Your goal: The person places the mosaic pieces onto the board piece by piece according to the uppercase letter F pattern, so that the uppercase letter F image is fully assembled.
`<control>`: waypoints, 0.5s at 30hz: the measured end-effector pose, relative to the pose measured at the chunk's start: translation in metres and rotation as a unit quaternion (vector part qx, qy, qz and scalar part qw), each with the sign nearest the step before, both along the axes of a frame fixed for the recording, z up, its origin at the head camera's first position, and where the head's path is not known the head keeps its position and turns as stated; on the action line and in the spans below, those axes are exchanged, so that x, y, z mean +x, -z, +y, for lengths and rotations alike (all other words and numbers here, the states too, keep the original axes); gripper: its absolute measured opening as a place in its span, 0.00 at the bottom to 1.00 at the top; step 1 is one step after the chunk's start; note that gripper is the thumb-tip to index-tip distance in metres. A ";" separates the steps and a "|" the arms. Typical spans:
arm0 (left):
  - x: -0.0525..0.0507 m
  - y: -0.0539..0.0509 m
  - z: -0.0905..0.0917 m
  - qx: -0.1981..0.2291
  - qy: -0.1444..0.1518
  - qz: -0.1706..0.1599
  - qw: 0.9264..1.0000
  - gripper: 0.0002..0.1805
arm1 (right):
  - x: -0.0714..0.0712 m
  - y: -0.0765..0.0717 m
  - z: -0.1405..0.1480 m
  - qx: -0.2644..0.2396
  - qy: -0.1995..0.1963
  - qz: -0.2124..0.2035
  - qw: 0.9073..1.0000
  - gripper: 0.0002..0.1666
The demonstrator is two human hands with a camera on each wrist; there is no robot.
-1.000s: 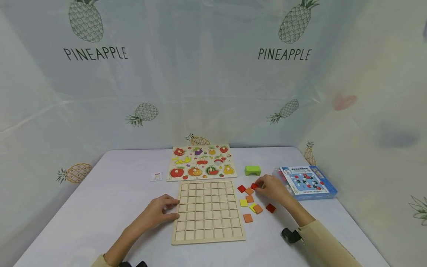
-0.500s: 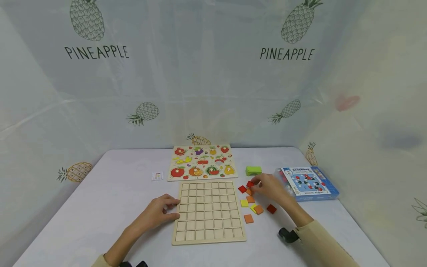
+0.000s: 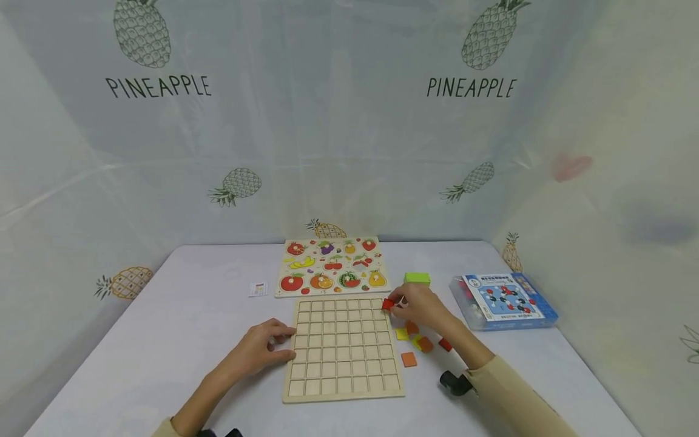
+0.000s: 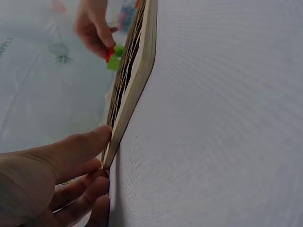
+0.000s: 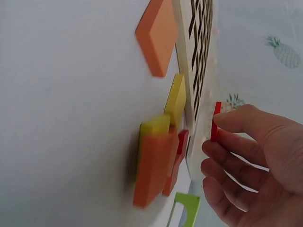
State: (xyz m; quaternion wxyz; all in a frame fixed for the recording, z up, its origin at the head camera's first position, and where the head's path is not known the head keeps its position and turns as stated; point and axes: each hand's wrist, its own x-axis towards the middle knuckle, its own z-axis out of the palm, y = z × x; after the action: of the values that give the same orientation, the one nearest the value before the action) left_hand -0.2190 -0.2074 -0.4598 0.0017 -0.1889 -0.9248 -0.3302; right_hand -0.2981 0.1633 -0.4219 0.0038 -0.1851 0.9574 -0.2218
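A wooden grid board [image 3: 343, 349] lies on the table, its cells bare. My left hand [image 3: 255, 349] rests its thumb and fingers against the board's left edge; the left wrist view shows the thumb [image 4: 90, 144] touching that edge. Between thumb and fingertips my right hand [image 3: 423, 305] pinches a red tile [image 3: 388, 304] above the board's top right corner. In the right wrist view this red tile [image 5: 216, 121] is held on edge, clear of the table. Several loose tiles lie right of the board, among them an orange one [image 3: 409, 359], a yellow one [image 3: 401, 334] and a red one [image 3: 445, 345].
Behind the grid board lies a fruit puzzle board [image 3: 333, 267]. A green block [image 3: 417, 278] stands beyond my right hand, and a blue box [image 3: 508, 301] is at the right. A small printed card [image 3: 258, 289] lies left of the puzzle board.
My right hand has carried the red tile leftward from the loose tiles to the board's top right corner. My left hand has stayed at the left edge.
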 end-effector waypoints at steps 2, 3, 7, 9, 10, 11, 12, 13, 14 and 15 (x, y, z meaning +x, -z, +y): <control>0.000 0.000 0.000 -0.002 0.000 -0.001 1.000 0.27 | -0.001 0.001 -0.005 0.002 -0.021 0.011 1.000 0.12; 0.000 -0.001 0.000 -0.002 0.000 0.000 1.000 0.27 | -0.001 0.001 -0.008 0.003 -0.032 0.018 0.999 0.12; -0.001 -0.003 0.001 0.001 0.005 0.008 1.000 0.27 | -0.004 0.000 -0.020 -0.001 -0.067 0.024 0.998 0.12; -0.001 -0.005 0.001 0.002 0.006 0.008 1.000 0.27 | -0.006 0.000 -0.025 -0.006 -0.078 0.017 0.997 0.13; -0.002 -0.005 0.001 0.002 0.006 0.006 1.000 0.27 | -0.006 0.000 -0.028 -0.009 -0.081 0.010 0.997 0.13; -0.002 -0.004 0.001 0.001 0.005 0.005 1.000 0.27 | -0.007 0.001 -0.030 -0.011 -0.086 0.006 0.996 0.13; -0.002 -0.004 0.001 0.001 0.004 0.003 1.000 0.27 | -0.008 0.002 -0.032 -0.012 -0.091 0.003 0.996 0.14; -0.002 -0.003 0.001 0.000 0.003 0.003 1.000 0.27 | -0.009 0.003 -0.034 -0.010 -0.098 0.005 0.995 0.14; -0.002 -0.002 0.000 0.000 0.002 0.002 1.000 0.28 | -0.010 0.004 -0.035 -0.012 -0.107 0.004 0.994 0.14; -0.002 -0.002 0.000 0.000 0.002 0.002 1.000 0.28 | -0.010 0.005 -0.037 -0.012 -0.112 0.002 0.994 0.15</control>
State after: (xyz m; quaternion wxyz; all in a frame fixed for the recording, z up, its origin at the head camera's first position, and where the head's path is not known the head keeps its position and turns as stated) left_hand -0.2207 -0.2070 -0.4582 0.0027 -0.1916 -0.9244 -0.3299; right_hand -0.3081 0.1264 -0.4264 0.0245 -0.2917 0.9278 -0.2314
